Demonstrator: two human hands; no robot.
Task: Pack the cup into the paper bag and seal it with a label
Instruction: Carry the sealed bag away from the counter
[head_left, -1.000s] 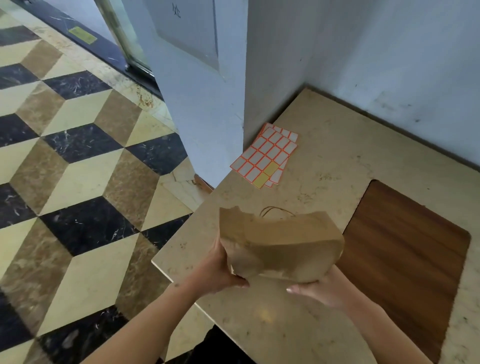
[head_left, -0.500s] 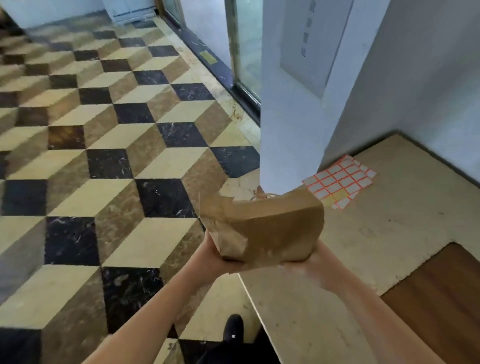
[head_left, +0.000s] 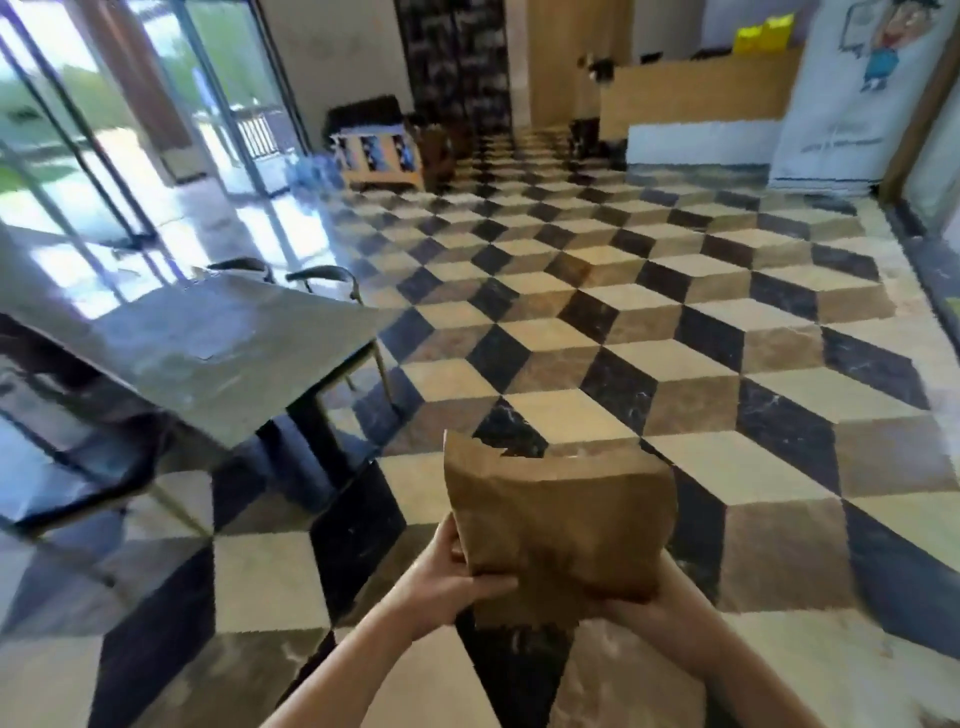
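Note:
A brown paper bag (head_left: 563, 525) is held upright in front of me, above the tiled floor, its top edge folded and slightly torn at the left. My left hand (head_left: 449, 577) grips its lower left side, thumb across the front. My right hand (head_left: 652, 605) cups the lower right corner from beneath. The cup is hidden; I cannot tell whether it is inside the bag. No label sheet is in view.
A grey table (head_left: 208, 343) with dark legs stands to the left, chairs (head_left: 322, 275) behind it. Patterned cube tiles (head_left: 675, 322) cover the floor ahead. A wooden counter (head_left: 701, 93) and bench (head_left: 374, 150) stand far back. Glass doors (head_left: 78, 130) line the left.
The view has swung away from the marble counter and label sheet toward the open room. Both hands still hold the bag, now raised upright over the floor.

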